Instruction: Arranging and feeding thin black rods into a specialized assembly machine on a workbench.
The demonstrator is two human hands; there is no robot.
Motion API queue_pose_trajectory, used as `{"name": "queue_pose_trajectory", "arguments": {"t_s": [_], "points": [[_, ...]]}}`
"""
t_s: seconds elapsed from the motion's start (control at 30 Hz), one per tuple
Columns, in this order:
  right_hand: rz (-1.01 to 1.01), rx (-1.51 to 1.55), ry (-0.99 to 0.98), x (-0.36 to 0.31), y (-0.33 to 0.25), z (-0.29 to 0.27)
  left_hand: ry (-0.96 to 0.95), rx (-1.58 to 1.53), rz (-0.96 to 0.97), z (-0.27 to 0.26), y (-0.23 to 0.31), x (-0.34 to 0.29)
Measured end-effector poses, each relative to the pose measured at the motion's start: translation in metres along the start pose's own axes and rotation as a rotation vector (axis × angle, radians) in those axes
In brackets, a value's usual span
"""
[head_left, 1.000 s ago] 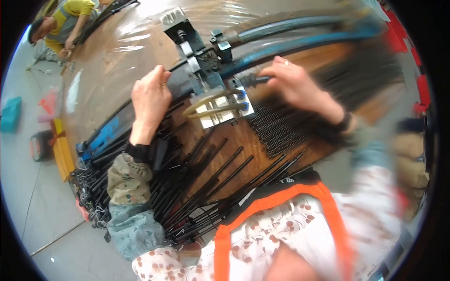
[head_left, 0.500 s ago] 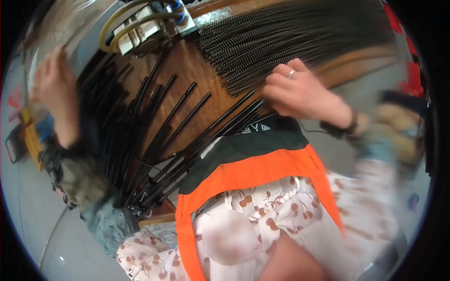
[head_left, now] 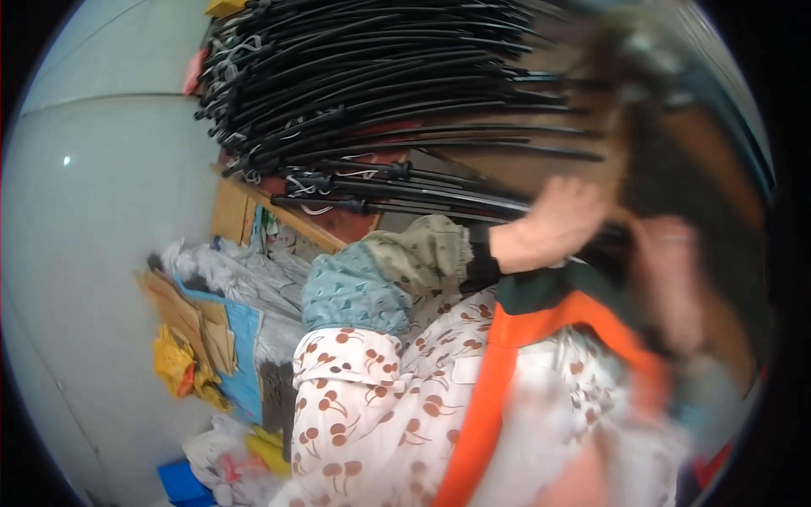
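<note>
My left hand [head_left: 557,221] is over the right ends of the dark rods [head_left: 431,193] that lie just in front of my apron [head_left: 541,314]. Its fingers are curled and close together; whatever they may hold is hidden. A short gap to the right, my right hand [head_left: 670,266] is smeared by motion, so its fingers cannot be made out. Beyond the hands, a thick pile of long black rods [head_left: 363,80] covers the table, with black fittings and thin white loops at the left ends.
The wooden tabletop [head_left: 507,160] shows between the rods. A blurred device [head_left: 646,59] stands at the far right. On the left, cardboard [head_left: 182,321], a yellow bag [head_left: 177,363], grey plastic sheeting [head_left: 228,270] and a blue box [head_left: 184,483] lie on the pale floor [head_left: 101,253].
The view has swung left, bringing the rod pile's fitted ends into sight. My left hand has come from the far left to near my right hand, in front of the apron.
</note>
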State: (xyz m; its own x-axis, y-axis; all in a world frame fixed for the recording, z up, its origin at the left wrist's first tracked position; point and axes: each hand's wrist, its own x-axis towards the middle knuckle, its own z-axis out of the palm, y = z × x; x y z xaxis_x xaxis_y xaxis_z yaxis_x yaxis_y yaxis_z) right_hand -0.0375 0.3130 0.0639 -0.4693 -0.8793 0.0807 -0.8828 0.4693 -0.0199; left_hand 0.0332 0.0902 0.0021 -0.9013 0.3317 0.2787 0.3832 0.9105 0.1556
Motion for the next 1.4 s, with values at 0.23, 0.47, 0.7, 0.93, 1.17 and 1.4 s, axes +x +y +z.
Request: {"name": "queue_pose_trajectory", "arguments": {"t_s": [0.23,0.47,0.7,0.93,1.17,1.4], "points": [[0.045,0.235,0.006,-0.009,0.002,0.025,-0.034,-0.196,0.011,0.011,0.002,-0.006],[-0.007,0.232,0.110,0.017,-0.018,-0.014,-0.073,-0.354,0.114,0.007,-0.015,0.006],[0.118,0.216,0.083,0.008,0.002,0.020,-0.448,-0.494,0.080,-0.032,-0.014,0.028],[0.087,0.253,0.258,0.022,0.008,0.014,-0.341,-0.490,0.116,-0.015,-0.019,0.040],[0.422,0.326,0.315,-0.020,0.066,0.038,-0.526,-0.146,0.087,-0.058,-0.002,0.089],[0.630,0.301,0.381,-0.094,0.140,0.056,-0.488,0.238,0.214,-0.097,-0.007,0.154]]}}
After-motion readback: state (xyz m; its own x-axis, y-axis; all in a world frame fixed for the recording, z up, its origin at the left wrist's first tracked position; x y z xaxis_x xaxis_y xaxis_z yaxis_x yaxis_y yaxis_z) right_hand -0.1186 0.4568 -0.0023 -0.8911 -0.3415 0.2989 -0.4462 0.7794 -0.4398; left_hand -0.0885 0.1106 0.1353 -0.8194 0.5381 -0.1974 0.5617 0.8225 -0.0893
